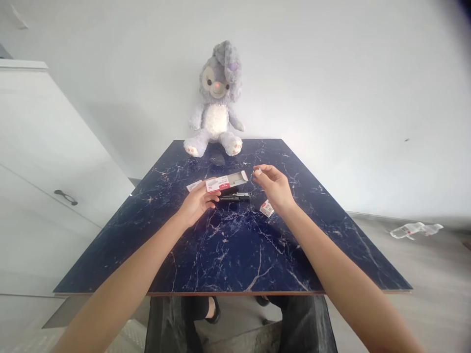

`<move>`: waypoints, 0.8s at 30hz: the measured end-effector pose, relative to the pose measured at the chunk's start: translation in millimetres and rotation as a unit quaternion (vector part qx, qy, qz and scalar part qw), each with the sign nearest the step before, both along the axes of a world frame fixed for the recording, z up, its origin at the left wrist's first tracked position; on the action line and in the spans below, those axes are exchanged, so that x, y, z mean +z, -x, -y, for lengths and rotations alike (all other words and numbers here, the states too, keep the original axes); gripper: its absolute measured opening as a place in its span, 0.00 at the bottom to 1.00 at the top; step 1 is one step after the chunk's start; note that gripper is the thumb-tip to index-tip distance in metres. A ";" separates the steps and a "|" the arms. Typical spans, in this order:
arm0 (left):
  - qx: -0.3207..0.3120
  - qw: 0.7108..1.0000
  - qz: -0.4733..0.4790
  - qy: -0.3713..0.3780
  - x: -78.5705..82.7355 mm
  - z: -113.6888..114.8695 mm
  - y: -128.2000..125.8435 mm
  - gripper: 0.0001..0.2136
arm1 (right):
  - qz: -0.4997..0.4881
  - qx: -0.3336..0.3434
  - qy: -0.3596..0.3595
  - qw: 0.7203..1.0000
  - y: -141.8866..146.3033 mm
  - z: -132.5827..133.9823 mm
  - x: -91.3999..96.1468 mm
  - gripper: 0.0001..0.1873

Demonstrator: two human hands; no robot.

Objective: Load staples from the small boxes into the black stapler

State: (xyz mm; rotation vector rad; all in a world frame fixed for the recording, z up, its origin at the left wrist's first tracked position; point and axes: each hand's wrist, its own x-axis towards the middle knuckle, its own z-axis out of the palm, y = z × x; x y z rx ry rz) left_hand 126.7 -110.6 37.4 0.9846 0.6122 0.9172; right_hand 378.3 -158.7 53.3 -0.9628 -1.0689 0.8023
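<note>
My left hand (198, 201) grips a small white and red staple box (221, 184). The box's right end is open, showing a pale grey inside, with a flap sticking up. To the right of that flap, my right hand (274, 184) is closed in a pinch around a tiny whitish thing, too small to make out. Just beneath the held box lies a black stapler (235, 197) with a silver metal rail, partly hidden by box and fingers. Another small white and red box (267, 208) rests on the table below my right hand. A white and red piece (194, 186) shows behind my left hand.
The dark blue marbled table (228, 255) has its front edge at my lap. A grey plush rabbit (217, 108) sits at the back against the wall. On the left stands a white cabinet (47, 171); clear plastic bottles (415, 229) lie on the floor at right.
</note>
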 end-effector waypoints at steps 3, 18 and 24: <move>0.007 1.000 -0.012 -0.012 1.0 1.1 -0.6 0.21 | 0.044 0.025 0.021 0.998 0.0 -0.7 -1.9 0.20; -0.078 0.993 -0.065 -0.062 -4.2 8.3 -1.8 0.27 | 0.088 0.096 0.045 0.990 15.2 8.4 -1.2 0.19; -0.064 0.996 -0.026 -0.065 -6.9 3.5 2.1 0.22 | 0.037 0.131 0.062 0.989 17.8 8.9 -1.8 0.20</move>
